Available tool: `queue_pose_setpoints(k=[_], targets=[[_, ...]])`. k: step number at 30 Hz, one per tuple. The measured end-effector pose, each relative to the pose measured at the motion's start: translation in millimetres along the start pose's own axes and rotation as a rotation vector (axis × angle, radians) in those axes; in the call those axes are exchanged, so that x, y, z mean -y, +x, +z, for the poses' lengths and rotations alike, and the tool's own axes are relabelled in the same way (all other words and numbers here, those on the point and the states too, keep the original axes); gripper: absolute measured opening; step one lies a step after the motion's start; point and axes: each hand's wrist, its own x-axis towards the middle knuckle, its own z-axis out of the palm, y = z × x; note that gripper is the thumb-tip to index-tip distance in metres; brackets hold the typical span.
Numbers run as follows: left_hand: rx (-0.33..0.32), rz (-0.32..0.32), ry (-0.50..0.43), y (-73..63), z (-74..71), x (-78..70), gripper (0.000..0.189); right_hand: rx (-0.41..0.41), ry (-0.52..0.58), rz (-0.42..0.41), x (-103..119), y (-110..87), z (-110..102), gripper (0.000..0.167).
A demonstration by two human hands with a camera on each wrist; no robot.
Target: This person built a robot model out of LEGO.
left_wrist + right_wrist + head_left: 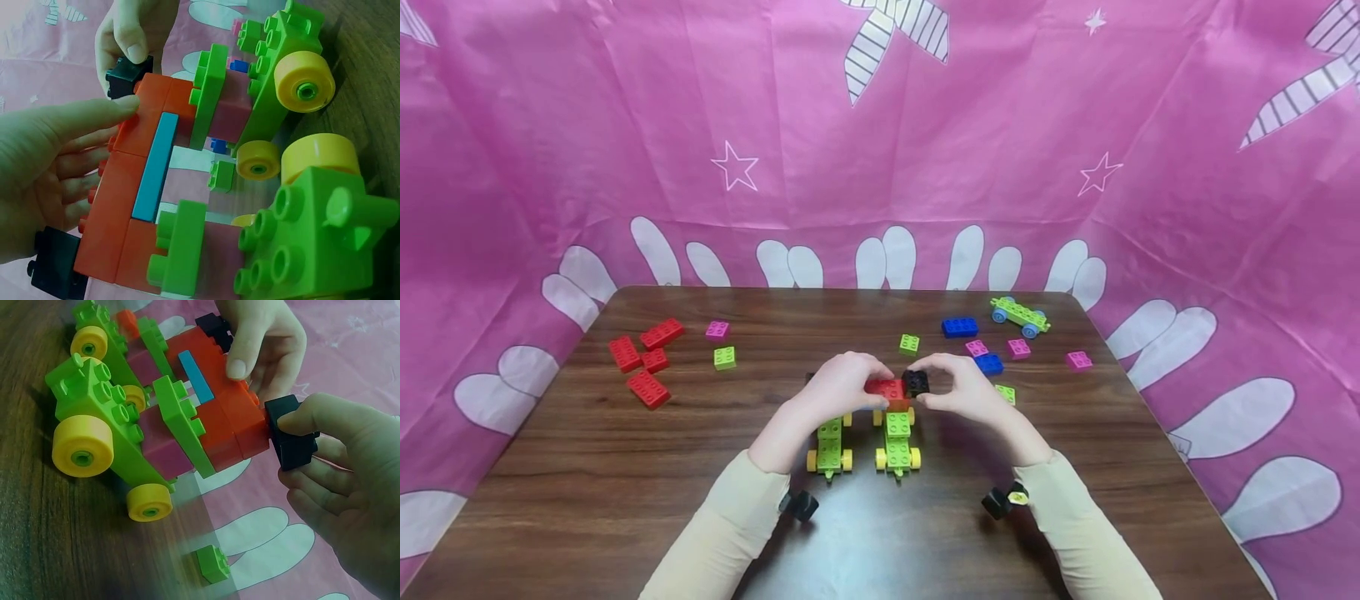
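Two lime-green wheeled bases (830,454) with yellow wheels (83,445) stand side by side. Purple bricks (231,107) and lime bricks (177,419) rise from them. Red bricks (111,215) span across the top, with a thin blue piece (155,167) on their near side. My left hand (842,385) grips this red row, thumb in front and fingers behind. Between thumb and fingers, my right hand (964,385) pinches a black brick (290,432) at the row's right end; whether it is fully seated I cannot tell. Another black brick (57,264) sits at the left end.
Several loose red bricks (648,389) lie at the left, near a pink brick (717,331) and a lime brick (725,358). Blue bricks (959,327), more pink and lime bricks, and a lime base with blue wheels (1020,315) lie at the back right.
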Motion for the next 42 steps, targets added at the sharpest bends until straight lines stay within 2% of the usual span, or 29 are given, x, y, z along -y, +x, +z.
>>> queue_pose_setpoints(k=[7,16,26,35,42], targets=[[0.009,-0.041,-0.004,2.5,3.8,1.3,0.036,0.016,-0.024,-0.022,-1,1.1,2,0.041],[0.004,-0.043,-0.023,0.8,3.6,2.2,0.035,0.028,-0.049,-0.036,1,3.2,3,0.039],[0.007,-0.025,-0.024,1.4,3.5,2.7,0.034,-0.006,-0.045,0.002,6,6.2,6,0.035],[0.01,-0.032,-0.023,1.3,2.3,2.3,0.036,0.039,-0.058,0.026,11,9.1,4,0.037],[0.001,-0.036,-0.025,2.0,5.4,3.3,0.036,0.035,-0.073,0.041,13,8.3,5,0.036]])
